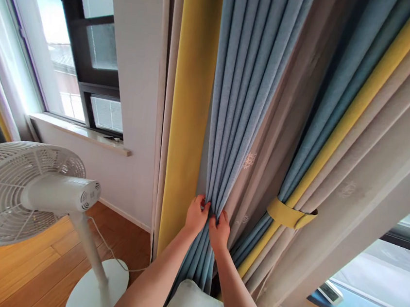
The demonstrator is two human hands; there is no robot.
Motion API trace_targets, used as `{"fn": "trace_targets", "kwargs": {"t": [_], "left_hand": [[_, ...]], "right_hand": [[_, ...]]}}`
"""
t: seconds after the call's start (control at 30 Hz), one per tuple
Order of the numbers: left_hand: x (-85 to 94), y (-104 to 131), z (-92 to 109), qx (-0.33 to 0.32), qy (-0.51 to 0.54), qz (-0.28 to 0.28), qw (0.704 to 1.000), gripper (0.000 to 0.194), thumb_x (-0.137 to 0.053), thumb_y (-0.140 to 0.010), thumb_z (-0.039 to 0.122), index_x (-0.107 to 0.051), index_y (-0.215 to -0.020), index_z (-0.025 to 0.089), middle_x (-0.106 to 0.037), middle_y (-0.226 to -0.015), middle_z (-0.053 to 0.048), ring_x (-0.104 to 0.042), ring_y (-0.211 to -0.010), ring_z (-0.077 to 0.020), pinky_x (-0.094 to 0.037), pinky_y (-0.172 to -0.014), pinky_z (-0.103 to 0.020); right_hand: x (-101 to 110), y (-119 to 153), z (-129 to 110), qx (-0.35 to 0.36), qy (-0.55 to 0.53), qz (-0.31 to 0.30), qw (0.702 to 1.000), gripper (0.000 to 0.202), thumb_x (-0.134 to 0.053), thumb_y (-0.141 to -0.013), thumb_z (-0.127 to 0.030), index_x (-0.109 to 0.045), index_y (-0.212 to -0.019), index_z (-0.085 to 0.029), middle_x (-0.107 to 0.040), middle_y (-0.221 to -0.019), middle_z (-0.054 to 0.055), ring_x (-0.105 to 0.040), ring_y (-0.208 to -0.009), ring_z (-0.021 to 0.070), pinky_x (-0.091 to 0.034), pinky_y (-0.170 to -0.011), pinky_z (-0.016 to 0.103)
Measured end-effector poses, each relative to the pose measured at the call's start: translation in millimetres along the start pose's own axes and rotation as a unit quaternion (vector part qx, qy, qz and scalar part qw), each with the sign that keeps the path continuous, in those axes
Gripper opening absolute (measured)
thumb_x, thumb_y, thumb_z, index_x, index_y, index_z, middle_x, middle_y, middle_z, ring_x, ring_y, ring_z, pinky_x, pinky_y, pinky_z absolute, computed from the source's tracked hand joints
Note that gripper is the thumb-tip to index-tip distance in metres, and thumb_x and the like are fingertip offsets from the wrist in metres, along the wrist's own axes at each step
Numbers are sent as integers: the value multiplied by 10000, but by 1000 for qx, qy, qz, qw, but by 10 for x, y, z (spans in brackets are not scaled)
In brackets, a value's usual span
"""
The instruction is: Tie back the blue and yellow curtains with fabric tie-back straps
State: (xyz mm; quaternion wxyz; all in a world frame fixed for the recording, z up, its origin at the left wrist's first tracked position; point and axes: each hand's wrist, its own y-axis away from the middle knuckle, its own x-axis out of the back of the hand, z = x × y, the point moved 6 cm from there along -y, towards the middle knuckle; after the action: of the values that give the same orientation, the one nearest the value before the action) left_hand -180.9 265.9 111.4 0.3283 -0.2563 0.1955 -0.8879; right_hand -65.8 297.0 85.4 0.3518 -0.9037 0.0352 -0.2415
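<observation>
Left hand (pixel 197 215) and right hand (pixel 220 232) side by side, both pinching blue curtain (pixel 251 80), bunched between them. Curtain hangs beside yellow panel (pixel 192 98); tieback (pixel 292 215) cinches neighbouring drape (pixel 355 115) at right. Fan (pixel 59 194) stands left.

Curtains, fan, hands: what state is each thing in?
Blue panel: gathered into a narrow bunch.
Left hand: closed on its folds.
Right hand: closed on them too.
Yellow panel: hanging smooth, ungathered.
Neighbouring curtain: bundled, cinched.
Yellow tieback: wrapped around that curtain.
Fan: upright; running or not, unclear.
</observation>
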Motion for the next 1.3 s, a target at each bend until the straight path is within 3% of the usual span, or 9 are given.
{"fn": "trace_targets", "kwargs": {"t": [0.17,0.37,0.47,0.6,0.7,0.8,0.9,1.1,1.3], "left_hand": [[28,47,-21,6,-18,10,1000,111,-389,-814,210,-487,-856,176,-597,-840,-52,-573,-801,-160,-447,-728,-294],[67,143,-31,-15,29,13,999,154,-423,-812,299,-486,-882,177,-601,-881,-59,-581,-833,-157,-462,-732,-286],[43,113,-12,-17,15,3,1000,215,-513,-761,330,-490,-901,168,-601,-903,-65,-578,-873,-175,-461,-744,-294],[51,35,-52,9,-42,-5,999,140,-426,-811,252,-490,-900,165,-615,-862,-72,-596,-829,-185,-455,-734,-312],[157,25,-136,13,-39,32,999,226,-389,-831,230,-432,-1042,162,-610,-923,-83,-600,-837,-177,-464,-721,-301],[241,59,-177,-21,-65,61,996,289,-364,-837,201,-398,-1123,184,-535,-1114,-95,-576,-924,-169,-466,-755,-299],[158,75,-117,-61,-122,17,990,295,-322,-846,177,-467,-1098,224,-460,-1209,-66,-551,-978,-167,-458,-796,-300],[-63,-40,42,-28,-167,11,986,475,-487,-762,442,-447,-1152,173,-426,-1203,-127,-532,-993,-243,-468,-762,-334],[-56,-166,-52,7,-182,22,983,212,-382,-819,270,-545,-911,170,-499,-1073,-91,-585,-818,-180,-457,-674,-292]], "right_hand": [[-16,3,10,-23,44,-15,999,249,-322,-762,-330,-500,-815,-165,-530,-839,72,-512,-746,192,-391,-648,290],[-23,-5,-21,-47,55,-1,997,322,-343,-774,-419,-497,-893,-162,-524,-922,100,-521,-802,217,-392,-653,308],[-34,-11,-31,-39,35,-5,999,321,-351,-770,-436,-505,-870,-173,-532,-886,84,-521,-784,207,-391,-646,298],[0,-43,12,-29,21,-9,999,336,-323,-785,-431,-530,-824,-170,-552,-826,76,-523,-752,189,-386,-659,283],[107,-73,130,-64,15,5,998,374,-297,-790,-436,-547,-765,-158,-570,-738,73,-521,-676,182,-381,-620,277],[222,-91,265,-116,-13,14,993,409,-322,-770,-461,-575,-766,-141,-578,-648,57,-515,-599,175,-373,-559,264],[270,-102,310,-124,-53,10,991,430,-352,-754,-470,-598,-817,-124,-604,-665,59,-536,-616,178,-380,-555,255],[206,-85,269,-111,-53,-2,992,426,-370,-755,-457,-608,-889,-130,-640,-761,79,-568,-699,197,-403,-606,265],[218,-88,239,-99,-4,-10,995,414,-347,-776,-435,-614,-884,-137,-632,-724,80,-566,-662,197,-387,-578,261]]}}
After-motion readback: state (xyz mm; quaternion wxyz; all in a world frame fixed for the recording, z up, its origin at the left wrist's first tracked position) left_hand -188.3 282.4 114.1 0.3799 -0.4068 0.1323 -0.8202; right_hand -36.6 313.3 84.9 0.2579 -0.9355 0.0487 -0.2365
